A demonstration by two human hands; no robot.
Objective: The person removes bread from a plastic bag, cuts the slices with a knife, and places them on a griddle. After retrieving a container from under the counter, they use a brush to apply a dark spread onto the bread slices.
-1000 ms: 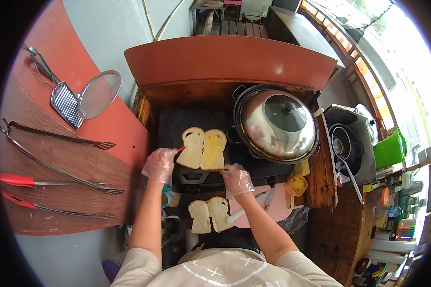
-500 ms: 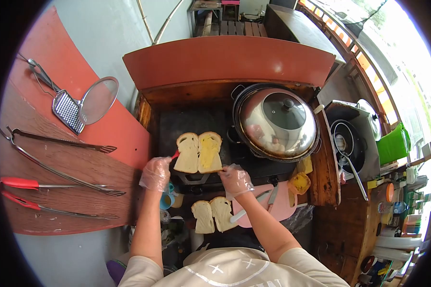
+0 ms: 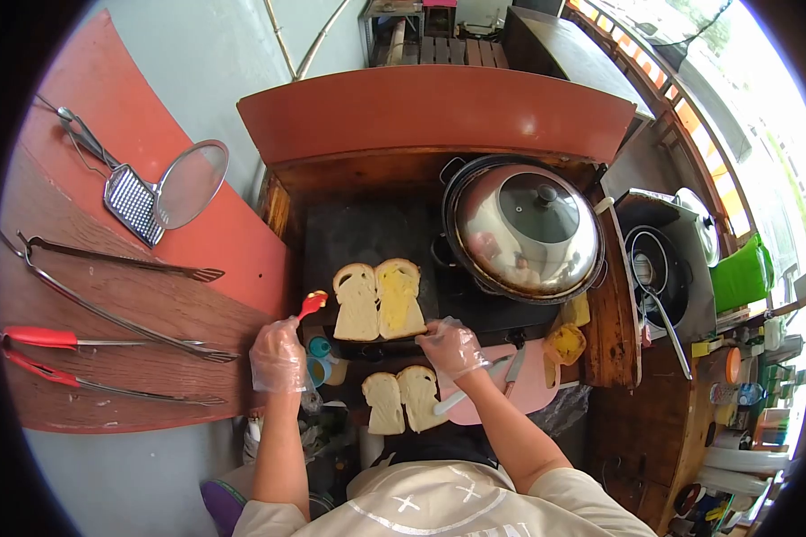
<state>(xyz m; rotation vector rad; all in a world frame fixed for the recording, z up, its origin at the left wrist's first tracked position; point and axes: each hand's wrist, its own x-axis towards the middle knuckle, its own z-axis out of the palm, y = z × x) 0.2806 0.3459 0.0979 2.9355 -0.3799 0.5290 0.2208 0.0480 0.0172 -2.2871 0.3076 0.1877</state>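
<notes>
In a clear plastic glove, my left hand [image 3: 279, 356] is closed round a small red spatula [image 3: 312, 305]; a dab of yellow spread sits on its tip. An opened pair of bread slices [image 3: 356, 302] lies at the front of the black griddle [image 3: 367, 233]. Yellow spread [image 3: 398, 295] covers part of the right slice, while the left one looks pale. My right hand [image 3: 455, 347], also gloved, pinches the lower right corner of this bread. Nearer my body lies another opened bread pair [image 3: 385, 404], beside a white-handled knife [image 3: 450, 403] on the pink cutting board [image 3: 535, 376].
A large lidded pan [image 3: 524, 228] stands right of the griddle. A container of yellow spread [image 3: 566, 343] is at the board's right end. Tongs [image 3: 125, 259], a grater [image 3: 134, 201] and a strainer [image 3: 191, 183] hang on the left panel. Blue cups [image 3: 319, 358] stand near my left hand.
My left hand has drawn the red spatula back from the bread, down and left, bringing its spread-covered tip into view. My right hand stays at the bread's lower right corner.
</notes>
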